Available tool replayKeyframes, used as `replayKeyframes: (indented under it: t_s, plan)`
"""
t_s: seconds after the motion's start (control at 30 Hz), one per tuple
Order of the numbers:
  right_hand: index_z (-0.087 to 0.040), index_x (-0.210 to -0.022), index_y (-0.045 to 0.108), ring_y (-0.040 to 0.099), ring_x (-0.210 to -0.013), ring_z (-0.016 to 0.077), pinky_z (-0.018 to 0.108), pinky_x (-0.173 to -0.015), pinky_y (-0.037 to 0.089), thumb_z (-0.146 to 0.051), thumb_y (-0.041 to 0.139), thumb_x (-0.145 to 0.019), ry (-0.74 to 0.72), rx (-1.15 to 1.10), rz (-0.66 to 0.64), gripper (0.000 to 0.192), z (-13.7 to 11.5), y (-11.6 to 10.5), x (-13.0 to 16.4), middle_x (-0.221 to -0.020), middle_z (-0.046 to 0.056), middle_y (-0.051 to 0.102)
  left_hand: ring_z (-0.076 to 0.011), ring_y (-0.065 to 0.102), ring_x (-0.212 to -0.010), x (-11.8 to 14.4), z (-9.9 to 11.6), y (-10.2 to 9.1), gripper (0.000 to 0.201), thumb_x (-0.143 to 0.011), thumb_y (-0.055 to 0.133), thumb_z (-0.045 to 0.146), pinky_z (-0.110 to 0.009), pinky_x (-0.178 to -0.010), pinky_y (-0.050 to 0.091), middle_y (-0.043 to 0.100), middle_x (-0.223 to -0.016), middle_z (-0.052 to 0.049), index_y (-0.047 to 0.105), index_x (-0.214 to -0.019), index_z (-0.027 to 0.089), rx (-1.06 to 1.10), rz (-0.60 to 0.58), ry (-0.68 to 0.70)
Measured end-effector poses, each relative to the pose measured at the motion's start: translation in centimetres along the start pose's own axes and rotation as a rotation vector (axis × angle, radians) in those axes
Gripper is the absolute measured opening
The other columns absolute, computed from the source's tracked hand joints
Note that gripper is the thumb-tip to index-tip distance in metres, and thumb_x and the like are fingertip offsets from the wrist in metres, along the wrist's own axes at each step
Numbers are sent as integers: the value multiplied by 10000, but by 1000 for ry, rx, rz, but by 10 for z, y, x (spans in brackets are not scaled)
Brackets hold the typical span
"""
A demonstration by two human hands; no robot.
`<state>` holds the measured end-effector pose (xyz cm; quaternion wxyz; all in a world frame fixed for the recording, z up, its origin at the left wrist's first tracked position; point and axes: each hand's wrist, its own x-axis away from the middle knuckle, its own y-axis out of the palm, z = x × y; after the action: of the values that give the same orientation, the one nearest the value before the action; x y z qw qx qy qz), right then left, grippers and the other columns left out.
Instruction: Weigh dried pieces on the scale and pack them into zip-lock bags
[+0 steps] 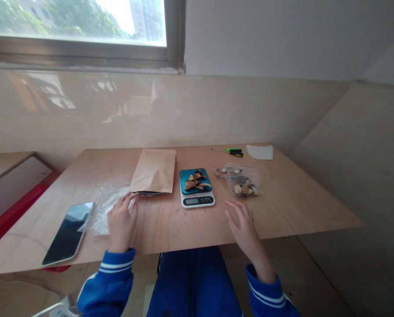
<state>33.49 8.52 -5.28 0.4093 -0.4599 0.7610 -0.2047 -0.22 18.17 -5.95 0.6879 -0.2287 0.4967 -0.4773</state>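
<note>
Plastic bags [106, 207], clear and flat, lie on the wooden table [299, 207] between the phone [68, 233] and the brown paper pouch [154, 171]. The left hand [121, 220] rests on their right edge, fingers curled loosely over the film, apparently to pin it flat. The right hand [241, 220] hovers open, palm down, gripping nothing, near the digital scale [197, 187], which carries dried pieces on its blue platform. Two filled clear bags [241, 180] sit just right of the scale, within reach.
</note>
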Motion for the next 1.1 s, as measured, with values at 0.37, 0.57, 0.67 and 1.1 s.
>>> replayKeyframes:
  t_s: [0.37,0.57,0.67,1.1]
  plan:
    - [-251,-1094,660,582,-1092,263,457,-971,432,-358,446,-937,25,-114,-89,286,-12,0,14,-1114,89,657,-302,669,-965,15,-47,-16,486,-889,430,511,-414,-863,489,732,-1049,-130,695,-1104,165,31,-36,-98]
    - [-271,-1107,647,571,-1111,230,411,-988,435,-295,438,-954,-46,-205,-231,260,-56,19,22,-1136,68,638,-274,664,-935,19,4,-37,433,-913,464,487,-417,-895,470,733,-1036,-115,700,-1092,170,79,283,-95]
    - [-262,-1141,630,558,-1123,243,430,-996,419,-278,442,-942,-78,-168,-153,274,-57,38,10,-1161,84,623,-264,653,-987,27,25,-46,405,-915,494,455,-410,-917,469,719,-1079,-112,684,-1128,169,153,317,-91]
    - [-198,-939,697,587,-921,261,407,-834,412,-213,457,-891,-43,160,18,245,9,56,-70,-956,90,702,-268,629,-1083,61,49,-66,391,-893,534,457,-432,-990,450,698,-1149,-85,662,-1162,204,312,261,-187]
